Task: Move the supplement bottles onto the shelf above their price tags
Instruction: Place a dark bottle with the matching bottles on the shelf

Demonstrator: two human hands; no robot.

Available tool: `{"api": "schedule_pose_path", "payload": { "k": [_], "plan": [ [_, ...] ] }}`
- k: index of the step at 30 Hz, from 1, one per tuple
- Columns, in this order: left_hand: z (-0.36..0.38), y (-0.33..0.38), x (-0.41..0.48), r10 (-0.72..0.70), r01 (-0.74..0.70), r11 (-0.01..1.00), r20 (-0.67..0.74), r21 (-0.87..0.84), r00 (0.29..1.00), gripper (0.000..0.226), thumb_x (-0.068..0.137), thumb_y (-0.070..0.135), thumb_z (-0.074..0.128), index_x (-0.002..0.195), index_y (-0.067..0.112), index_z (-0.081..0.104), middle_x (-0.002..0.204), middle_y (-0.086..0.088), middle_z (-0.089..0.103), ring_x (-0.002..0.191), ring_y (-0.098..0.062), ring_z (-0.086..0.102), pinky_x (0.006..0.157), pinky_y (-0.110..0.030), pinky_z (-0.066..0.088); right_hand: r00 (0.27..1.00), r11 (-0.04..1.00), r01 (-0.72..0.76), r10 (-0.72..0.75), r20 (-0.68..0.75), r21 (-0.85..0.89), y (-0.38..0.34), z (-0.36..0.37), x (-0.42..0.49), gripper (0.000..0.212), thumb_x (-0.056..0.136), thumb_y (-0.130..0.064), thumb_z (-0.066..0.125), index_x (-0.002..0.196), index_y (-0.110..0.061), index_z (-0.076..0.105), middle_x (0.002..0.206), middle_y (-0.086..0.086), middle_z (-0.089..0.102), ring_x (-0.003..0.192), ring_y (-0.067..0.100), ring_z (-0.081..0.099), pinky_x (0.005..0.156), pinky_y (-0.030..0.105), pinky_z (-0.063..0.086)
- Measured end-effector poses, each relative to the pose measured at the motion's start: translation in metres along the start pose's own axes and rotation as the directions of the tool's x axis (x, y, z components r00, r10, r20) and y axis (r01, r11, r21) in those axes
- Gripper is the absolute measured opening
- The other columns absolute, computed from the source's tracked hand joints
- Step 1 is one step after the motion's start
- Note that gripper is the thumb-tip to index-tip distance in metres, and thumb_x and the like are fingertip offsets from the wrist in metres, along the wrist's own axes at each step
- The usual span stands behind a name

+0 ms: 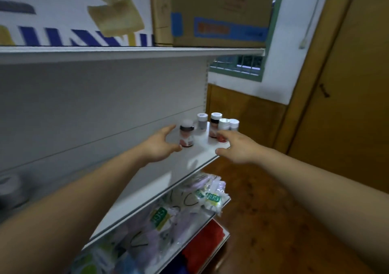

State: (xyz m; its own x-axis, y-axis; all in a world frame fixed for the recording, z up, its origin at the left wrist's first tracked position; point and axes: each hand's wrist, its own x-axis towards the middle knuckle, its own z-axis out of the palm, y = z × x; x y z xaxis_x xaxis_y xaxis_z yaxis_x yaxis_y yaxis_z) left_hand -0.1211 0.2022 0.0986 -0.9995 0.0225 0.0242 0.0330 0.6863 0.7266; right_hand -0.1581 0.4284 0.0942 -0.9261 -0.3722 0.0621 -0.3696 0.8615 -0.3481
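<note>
Several small supplement bottles with white caps stand at the right end of a white shelf (151,181). A red-labelled bottle (186,135) stands nearest my left hand (160,145), whose fingers are spread around its left side, thumb near its base. Behind it stands a grey bottle (202,121). A dark-labelled bottle (215,124) and two white-capped bottles (224,126) (234,124) cluster by the shelf end. My right hand (237,147) is open at the shelf's front corner, its fingertips reaching the bottle with the red bottom. Price tags are not visible.
A cardboard box (219,12) sits on the shelf above. Plastic-wrapped packs (189,204) fill the shelf below, red items (204,244) under those. A grey roll (9,187) lies at far left. A wooden door (345,96) and brown floor (261,210) lie to the right.
</note>
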Motion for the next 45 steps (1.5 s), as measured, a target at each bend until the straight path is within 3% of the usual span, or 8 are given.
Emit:
{"api": "schedule_pose_path", "payload": {
  "k": [10, 12, 16, 18, 24, 31, 38, 45],
  "plan": [
    [0.066, 0.034, 0.096, -0.037, 0.035, 0.997, -0.035, -0.069, 0.999, 0.065, 0.088, 0.011, 0.059, 0.144, 0.019, 0.028, 0.147, -0.004, 0.034, 0.123, -0.019, 0.040, 0.069, -0.008, 0.032, 0.998, 0.989, -0.038, 0.043, -0.035, 0.143, 0.095, -0.016, 0.041, 0.059, 0.090, -0.031, 0.058, 0.143, -0.020, 0.032, 0.145, 0.010, 0.037, 0.129, 0.027, 0.039, 0.097, 0.030, 0.034],
    [0.065, 0.021, 0.118, -0.039, 0.033, 0.997, -0.098, -0.063, 0.994, 0.057, 0.085, 0.008, 0.062, 0.134, 0.024, 0.039, 0.137, 0.002, 0.043, 0.123, -0.019, 0.039, 0.081, -0.008, 0.037, 1.000, 0.982, -0.020, 0.024, -0.020, 0.186, 0.094, -0.007, 0.066, 0.059, 0.089, -0.031, 0.058, 0.142, -0.022, 0.033, 0.141, 0.009, 0.041, 0.126, 0.028, 0.043, 0.096, 0.032, 0.037],
    [0.061, -0.019, 0.159, -0.175, 0.165, 0.983, -0.121, -0.083, 0.977, 0.088, 0.082, 0.022, 0.069, 0.149, 0.024, 0.011, 0.157, -0.002, 0.013, 0.142, -0.022, 0.019, 0.112, -0.036, 0.023, 0.999, 0.975, 0.020, -0.028, 0.031, 0.222, 0.085, 0.018, 0.126, 0.059, 0.089, -0.036, 0.056, 0.142, -0.025, 0.033, 0.133, 0.005, 0.047, 0.116, 0.024, 0.049, 0.093, 0.032, 0.041],
    [0.065, -0.034, 0.177, -0.201, 0.187, 0.974, -0.106, -0.127, 0.974, 0.091, 0.081, 0.020, 0.070, 0.149, 0.023, 0.010, 0.157, -0.004, 0.013, 0.142, -0.023, 0.019, 0.112, -0.036, 0.023, 0.997, 0.978, 0.027, -0.042, 0.067, 0.209, 0.079, 0.029, 0.155, 0.060, 0.091, -0.037, 0.055, 0.143, -0.019, 0.031, 0.124, 0.005, 0.048, 0.114, 0.022, 0.048, 0.087, 0.029, 0.036],
    [0.084, -0.059, 0.210, -0.283, 0.268, 0.930, -0.026, -0.251, 0.959, 0.092, 0.082, 0.005, 0.066, 0.149, 0.018, 0.005, 0.153, -0.005, 0.022, 0.138, -0.022, 0.026, 0.105, -0.031, 0.029, 0.982, 0.975, 0.054, -0.091, 0.164, 0.217, 0.072, 0.053, 0.220, 0.063, 0.094, -0.035, 0.052, 0.147, -0.019, 0.023, 0.152, 0.006, 0.030, 0.136, 0.026, 0.035, 0.105, 0.032, 0.032],
    [0.106, -0.062, 0.226, -0.314, 0.278, 0.897, -0.053, -0.345, 0.948, 0.083, 0.076, 0.007, 0.060, 0.144, 0.029, 0.019, 0.138, 0.001, 0.042, 0.123, -0.015, 0.043, 0.101, -0.031, 0.039, 0.926, 0.932, 0.087, -0.205, 0.317, 0.351, 0.080, 0.079, 0.260, 0.066, 0.099, -0.028, 0.040, 0.149, -0.033, -0.001, 0.149, 0.010, 0.036, 0.116, 0.028, 0.052, 0.077, 0.025, 0.040],
    [0.134, -0.035, 0.206, -0.470, 0.347, 0.838, -0.235, -0.422, 0.851, 0.071, 0.080, -0.004, 0.057, 0.137, 0.031, 0.032, 0.106, 0.003, 0.052, 0.101, -0.019, 0.057, 0.076, -0.024, 0.051, 0.911, 0.824, 0.133, -0.321, 0.260, 0.551, 0.099, 0.083, 0.268, 0.043, 0.099, -0.031, 0.038, 0.141, -0.036, 0.028, 0.117, 0.007, 0.058, 0.089, 0.020, 0.056, 0.064, 0.022, 0.045],
    [0.138, 0.012, 0.151, -0.463, 0.261, 0.834, -0.358, -0.486, 0.811, 0.087, 0.080, -0.005, 0.059, 0.145, 0.036, 0.017, 0.119, -0.006, 0.051, 0.097, -0.016, 0.063, 0.066, -0.017, 0.052, 0.845, 0.581, 0.126, -0.488, 0.220, 0.804, 0.093, 0.050, 0.233, 0.035, 0.099, -0.035, 0.038, 0.133, -0.044, 0.037, 0.106, 0.000, 0.059, 0.101, 0.021, 0.062, 0.092, 0.047, 0.052]
  ]
}}
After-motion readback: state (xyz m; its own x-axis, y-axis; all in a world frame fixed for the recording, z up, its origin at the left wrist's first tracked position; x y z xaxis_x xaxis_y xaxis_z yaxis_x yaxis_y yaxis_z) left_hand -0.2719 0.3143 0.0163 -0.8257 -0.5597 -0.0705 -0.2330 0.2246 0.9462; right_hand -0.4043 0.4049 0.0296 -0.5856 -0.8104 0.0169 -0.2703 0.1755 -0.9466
